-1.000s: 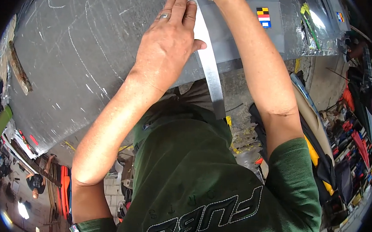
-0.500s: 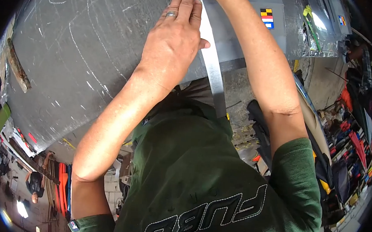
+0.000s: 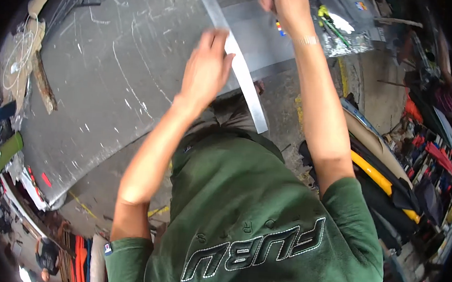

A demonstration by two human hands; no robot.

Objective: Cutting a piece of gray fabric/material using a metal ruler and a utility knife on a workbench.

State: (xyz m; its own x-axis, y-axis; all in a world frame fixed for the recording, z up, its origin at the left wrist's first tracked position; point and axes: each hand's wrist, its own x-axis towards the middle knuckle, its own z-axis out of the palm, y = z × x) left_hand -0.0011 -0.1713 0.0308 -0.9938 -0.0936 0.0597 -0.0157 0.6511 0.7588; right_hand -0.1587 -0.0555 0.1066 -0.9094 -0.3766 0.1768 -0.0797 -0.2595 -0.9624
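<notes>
A long flat metal ruler lies slantwise across the grey work table and over the edge of a grey sheet, its near end reaching past the table toward my shirt. My left hand is at the ruler's left edge, slightly blurred, with fingers stretched and thumb apart; whether it touches the ruler I cannot tell. To the right of the ruler, my right hand is above the grey sheet with its fingers curled in. What they hold, if anything, is hidden. A small coloured patch shows on the sheet beside that hand.
Clear plastic with yellow-green strips lies at the far right of the table. A piece of wood and white cord sit at the left edge. Fabric rolls stand at right. Another person is at the lower left.
My left hand no longer lies flat on the ruler; it has drawn back to the ruler's left edge. My right hand has come into view, right of the ruler. The whole view has shifted.
</notes>
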